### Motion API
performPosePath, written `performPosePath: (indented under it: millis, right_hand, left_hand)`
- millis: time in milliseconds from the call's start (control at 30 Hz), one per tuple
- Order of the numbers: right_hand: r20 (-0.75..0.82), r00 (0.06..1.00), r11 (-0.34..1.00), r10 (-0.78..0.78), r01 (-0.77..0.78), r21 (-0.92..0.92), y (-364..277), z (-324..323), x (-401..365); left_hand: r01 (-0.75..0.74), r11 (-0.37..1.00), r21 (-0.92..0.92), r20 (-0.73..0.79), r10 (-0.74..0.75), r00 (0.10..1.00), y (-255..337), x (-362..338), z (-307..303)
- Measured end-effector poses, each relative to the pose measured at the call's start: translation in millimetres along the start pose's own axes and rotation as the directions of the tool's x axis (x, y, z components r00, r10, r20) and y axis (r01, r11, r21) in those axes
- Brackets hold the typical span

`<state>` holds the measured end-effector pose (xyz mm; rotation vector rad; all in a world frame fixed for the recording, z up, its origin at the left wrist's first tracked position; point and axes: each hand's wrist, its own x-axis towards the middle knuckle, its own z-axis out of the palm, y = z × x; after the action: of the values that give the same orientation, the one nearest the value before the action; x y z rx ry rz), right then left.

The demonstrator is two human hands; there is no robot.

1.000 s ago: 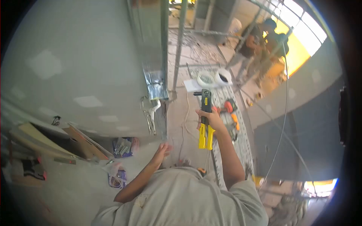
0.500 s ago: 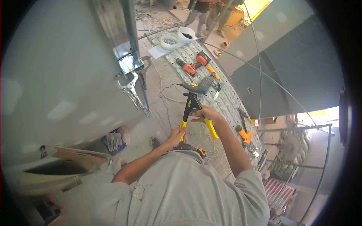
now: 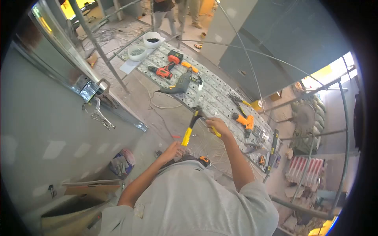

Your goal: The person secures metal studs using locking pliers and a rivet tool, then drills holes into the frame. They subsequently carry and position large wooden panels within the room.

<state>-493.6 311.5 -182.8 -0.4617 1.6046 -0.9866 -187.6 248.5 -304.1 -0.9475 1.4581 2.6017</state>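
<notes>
A hand riveter with a black body and yellow handles is held out in front of my waist. My right hand is wrapped around one of its handles, with the yellow end showing below the fingers. Just below the end of the other handle is my left hand, its fingers loosely curled and a little apart; it no longer wraps the handle. The riveter's head is near the edge of the perforated metal platform.
On the platform lie a red cordless drill, a grey corded drill, an orange tool and two white bowls of small hardware. Locking pliers clamp a metal profile at left. Scaffold poles stand right; people are behind.
The view has turned rightward, so the platform and tools appear further left. My left hand has slipped down off the riveter's handle; my right hand keeps its hold.
</notes>
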Motion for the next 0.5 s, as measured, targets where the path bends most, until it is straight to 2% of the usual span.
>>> performPosePath:
  millis: [33,100,167,200,233,267,300,333,367,400,433,467,500]
  right_hand:
    - [-0.1,0.993,0.993,-0.06,0.07,0.097,6,-7,2]
    - [-0.332,0.913,0.971,-0.236,0.233,-0.051,14,-16,19]
    - [-0.347,0.829,0.842,-0.439,0.245,-0.48,37,-46,75]
    - [-0.327,0.757,0.704,-0.565,0.237,-0.669,43,-51,101]
    - [-0.287,0.668,0.535,-0.687,0.198,-0.822,46,-54,120]
    - [-0.258,0.675,0.481,-0.691,0.163,-0.862,45,-53,133]
    - [-0.224,0.68,0.419,-0.698,0.134,-0.898,46,-53,145]
    - [-0.157,0.655,0.242,-0.739,0.04,-0.969,68,-60,170]
    - [-0.09,0.758,0.013,-0.646,-0.107,-0.994,122,-86,235]
    - [-0.097,0.804,0.037,-0.587,-0.093,-0.995,139,-87,254]
    - [-0.118,0.733,0.097,-0.67,-0.072,-0.993,156,-85,269]
    - [-0.214,0.767,0.28,-0.604,-0.047,-0.959,166,-85,283]
    - [-0.138,0.809,0.186,-0.571,-0.037,-0.982,157,-82,280]
  left_hand:
    - [-0.033,0.999,-0.04,-0.11,0.028,0.994,1,-7,-3]
    - [-0.102,0.991,-0.086,-0.315,0.07,0.946,3,-26,-24]
    - [-0.213,0.977,-0.035,-0.524,0.163,0.836,2,-43,-56]
    - [-0.234,0.972,-0.034,-0.587,0.17,0.791,10,-60,-67]
    - [-0.325,0.946,-0.008,-0.699,0.227,0.678,26,-77,-77]
    - [-0.409,0.912,0.033,-0.789,0.275,0.55,45,-89,-84]
    - [-0.486,0.871,0.073,-0.817,0.332,0.471,62,-100,-89]
    - [-0.557,0.821,0.127,-0.851,0.378,0.364,77,-117,-93]
    - [-0.553,0.803,0.225,-0.866,0.424,0.264,97,-128,-92]
    - [-0.626,0.732,0.27,-0.859,0.476,0.186,107,-133,-97]
    - [-0.629,0.737,0.247,-0.836,0.491,0.246,121,-144,-109]
    - [-0.648,0.717,0.257,-0.841,0.497,0.216,133,-147,-112]
    - [-0.689,0.677,0.258,-0.87,0.473,0.139,155,-151,-100]
